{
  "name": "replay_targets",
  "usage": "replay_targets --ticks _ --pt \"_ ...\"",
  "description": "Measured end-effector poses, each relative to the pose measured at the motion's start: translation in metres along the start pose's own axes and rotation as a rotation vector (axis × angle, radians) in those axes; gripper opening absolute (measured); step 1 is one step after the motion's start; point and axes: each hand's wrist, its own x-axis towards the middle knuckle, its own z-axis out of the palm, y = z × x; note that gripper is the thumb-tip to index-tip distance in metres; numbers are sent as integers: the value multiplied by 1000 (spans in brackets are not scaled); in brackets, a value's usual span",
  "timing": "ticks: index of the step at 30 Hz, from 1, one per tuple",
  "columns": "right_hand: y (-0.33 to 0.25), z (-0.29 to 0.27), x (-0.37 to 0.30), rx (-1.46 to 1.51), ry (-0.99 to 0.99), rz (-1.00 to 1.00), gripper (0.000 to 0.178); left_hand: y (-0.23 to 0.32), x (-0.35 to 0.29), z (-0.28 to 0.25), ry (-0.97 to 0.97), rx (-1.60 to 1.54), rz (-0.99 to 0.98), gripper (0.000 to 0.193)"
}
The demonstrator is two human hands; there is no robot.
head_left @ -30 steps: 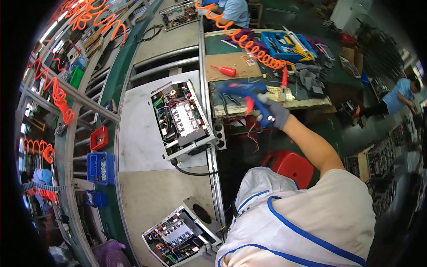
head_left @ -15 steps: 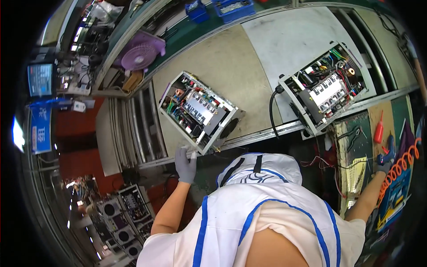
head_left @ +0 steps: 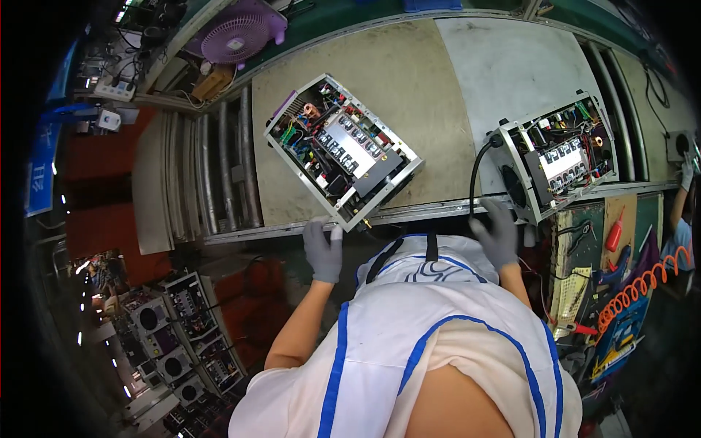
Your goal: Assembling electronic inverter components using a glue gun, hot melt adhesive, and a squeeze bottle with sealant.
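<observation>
Two open-topped metal chassis packed with circuit boards lie on the bench: a left one [head_left: 349,150] set askew and a right one [head_left: 562,157] with a black power cable [head_left: 475,175]. My left hand [head_left: 323,252], in a grey glove, is at the bench's front edge by the near corner of the left chassis. Its fingers are extended, thumb apart; whether they touch the chassis I cannot tell. My right hand [head_left: 499,233], gloved too, hovers with spread fingers by the front edge, beside the cable and left of the right chassis. Nothing shows in it.
A side board at right carries a red bottle [head_left: 615,230], pliers [head_left: 580,237], a blue-handled tool [head_left: 617,266] and a coiled orange air hose [head_left: 642,288]. Metal rollers [head_left: 230,168] flank the bench plates. A purple fan [head_left: 235,36] stands behind. Another person's gloved hand [head_left: 687,174] shows far right.
My right hand has left the blue tool on the side board and come leftward to the bench edge. My left hand stays by the left chassis's corner. The view has shifted.
</observation>
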Motion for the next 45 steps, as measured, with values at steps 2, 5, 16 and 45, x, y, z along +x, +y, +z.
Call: replay_targets --ticks 2,5,16,45 --pt "-31 36 49 141 -92 -20 62 -13 1 -1 -33 88 178 31" --pt "-17 82 110 334 -216 -149 60 -46 1 28 -164 -643 -612 35" --pt "-14 83 178 -31 -723 -164 37 -21 36 21 -531 -732 -752 32" --pt "-222 47 249 -497 -739 -1068 16 -52 79 72 -1081 -980 -846 30"
